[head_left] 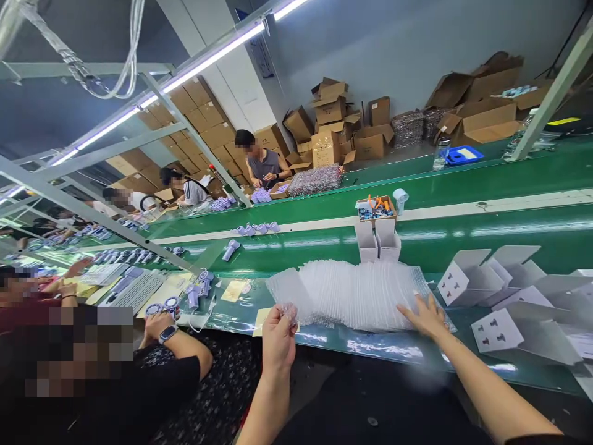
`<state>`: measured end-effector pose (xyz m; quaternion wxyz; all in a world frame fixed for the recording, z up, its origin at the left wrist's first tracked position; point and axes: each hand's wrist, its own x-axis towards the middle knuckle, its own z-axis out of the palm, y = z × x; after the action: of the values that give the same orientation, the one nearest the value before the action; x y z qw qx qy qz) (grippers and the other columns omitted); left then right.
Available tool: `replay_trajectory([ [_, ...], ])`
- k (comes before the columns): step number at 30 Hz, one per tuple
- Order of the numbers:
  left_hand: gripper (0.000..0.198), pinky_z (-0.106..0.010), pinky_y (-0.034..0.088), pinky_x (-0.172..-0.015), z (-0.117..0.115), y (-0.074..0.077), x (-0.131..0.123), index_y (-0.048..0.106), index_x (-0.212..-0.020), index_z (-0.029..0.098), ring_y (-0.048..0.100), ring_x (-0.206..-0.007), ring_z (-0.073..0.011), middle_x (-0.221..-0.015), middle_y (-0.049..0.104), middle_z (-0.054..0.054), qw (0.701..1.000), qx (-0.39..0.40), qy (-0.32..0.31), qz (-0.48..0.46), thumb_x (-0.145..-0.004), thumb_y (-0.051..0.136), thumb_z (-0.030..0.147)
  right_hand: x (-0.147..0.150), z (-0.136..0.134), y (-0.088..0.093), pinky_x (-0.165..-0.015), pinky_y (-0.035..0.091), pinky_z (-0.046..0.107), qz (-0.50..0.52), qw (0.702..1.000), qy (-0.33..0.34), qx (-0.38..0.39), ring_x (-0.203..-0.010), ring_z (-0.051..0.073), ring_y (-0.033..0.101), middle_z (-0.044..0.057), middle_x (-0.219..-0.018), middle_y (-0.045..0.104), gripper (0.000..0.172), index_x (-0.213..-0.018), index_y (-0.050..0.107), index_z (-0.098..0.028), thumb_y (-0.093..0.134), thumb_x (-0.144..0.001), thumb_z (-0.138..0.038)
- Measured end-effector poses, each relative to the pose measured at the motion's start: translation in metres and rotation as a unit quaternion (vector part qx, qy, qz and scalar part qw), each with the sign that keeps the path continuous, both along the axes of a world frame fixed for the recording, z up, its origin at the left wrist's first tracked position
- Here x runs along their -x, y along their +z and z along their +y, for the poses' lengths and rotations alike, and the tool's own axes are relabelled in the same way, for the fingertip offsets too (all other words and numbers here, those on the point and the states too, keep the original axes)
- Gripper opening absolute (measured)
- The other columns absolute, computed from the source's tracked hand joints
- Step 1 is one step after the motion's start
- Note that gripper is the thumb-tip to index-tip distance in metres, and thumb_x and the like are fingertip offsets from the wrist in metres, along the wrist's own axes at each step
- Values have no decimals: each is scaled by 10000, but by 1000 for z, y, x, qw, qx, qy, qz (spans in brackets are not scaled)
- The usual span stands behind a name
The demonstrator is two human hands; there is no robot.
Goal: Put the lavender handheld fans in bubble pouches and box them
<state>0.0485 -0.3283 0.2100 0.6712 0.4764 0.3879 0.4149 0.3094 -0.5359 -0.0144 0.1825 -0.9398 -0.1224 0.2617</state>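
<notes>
Wht bubble wrap (356, 296) — grn tbl (315, 247)

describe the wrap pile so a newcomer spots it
Start at the green bench nearest the camera, left of the printed white boxes. The wrap pile lies there, the right hand over its right end. Unlike the rigid boxes, it is overlapping translucent sheets.

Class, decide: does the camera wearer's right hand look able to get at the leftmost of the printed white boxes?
Probably yes: the right hand, spread on the clear bags, has only bag edges and green tabletop between it and that white box.
</notes>
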Motion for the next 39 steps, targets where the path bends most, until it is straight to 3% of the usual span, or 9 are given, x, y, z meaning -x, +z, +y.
replay_trajectory([
  [5, 345, -155, 271, -428, -3, -3, 3, 576, -712, 132, 349, -520, -36, -654, 492, 46, 1000, -2, -5, 14, -549, 823, 307, -19, 18, 10, -988, 255, 604, 40, 999, -12, -29, -1298, 471, 294, 134, -1548, 151, 935, -1455, 288, -263, 341, -696, -807],
  [9, 323, -157, 273, -444, -3, -10, 6, 587, -730, 135, 344, -519, -45, -630, 491, 44, 998, -44, -10, 33, -601, 803, 338, -20, 28, 7, -1050, 229, 516, 24, 998, 17, -62, -1333, 370, 291, 103, -1473, 353, 807, -1409, 383, -226, 407, -755, -698],
  [17, 222, -234, 435, -693, -9, -26, 12, 634, -833, 146, 530, -733, -138, -774, 618, -21, 960, -220, -47, 166, -743, 684, 343, -16, 8, 2, -1075, 249, 471, -2, 994, -45, -96, -1338, 341, 304, 169, -1468, 334, 782, -1411, 334, -108, 370, -809, -606],
  [22, 151, -234, 437, -619, -9, -27, 6, 624, -851, 155, 524, -666, -132, -731, 584, -19, 889, -379, -61, 249, -828, 566, 291, -24, -8, 10, -1020, 283, 582, 13, 988, -80, -132, -1293, 420, 347, 236, -1398, 402, 789, -1344, 409, -88, 431, -755, -611],
  [26, 111, -247, 423, -611, -10, -30, -6, 616, -905, 172, 505, -648, -138, -722, 558, -22, 789, -548, -48, 275, -860, 516, 191, -7, -2, 50, -1017, 365, 462, 19, 968, -46, -245, -1229, 316, 459, 203, -1296, 504, 662, -1315, 413, -120, 453, -788, -518],
  [29, 138, -273, 387, -609, -16, -42, -22, 610, -858, 174, 484, -660, -167, -676, 519, -35, 692, -656, -47, 299, -858, 483, 119, 28, 14, 94, -882, 483, 420, 184, 883, 39, -429, -1061, 251, 585, 179, -1340, 458, 852, -1446, 121, -225, 560, -780, -524],
  [32, 173, -286, 341, -581, -25, -62, -38, 584, -766, 178, 457, -637, -179, -637, 483, -38, 628, -703, -81, 323, -849, 459, 91, 64, 31, 120, -822, 505, 414, 291, 819, 122, -480, -998, 227, 609, 173, -1401, 390, 1030, -1454, -27, -313, 689, -725, -444],
  [36, 201, -288, 321, -571, -29, -89, -41, 547, -719, 181, 445, -626, -178, -634, 476, -37, 610, -712, -122, 326, -831, 425, 67, 78, 39, 111, -895, 463, 419, 220, 847, 161, -457, -975, 224, 603, 120, -1137, 593, 661, -1384, 328, -205, 589, -804, -386],
  [39, 202, -279, 341, -588, -12, -102, -27, 521, -712, 185, 455, -641, -176, -647, 483, -33, 662, -661, -85, 343, -824, 405, 65, 62, 41, 96, -858, 492, 406, 274, 831, 227, -427, -990, 227, 613, 134, -1199, 572, 748, -1436, 239, -217, 585, -804, -422],
])
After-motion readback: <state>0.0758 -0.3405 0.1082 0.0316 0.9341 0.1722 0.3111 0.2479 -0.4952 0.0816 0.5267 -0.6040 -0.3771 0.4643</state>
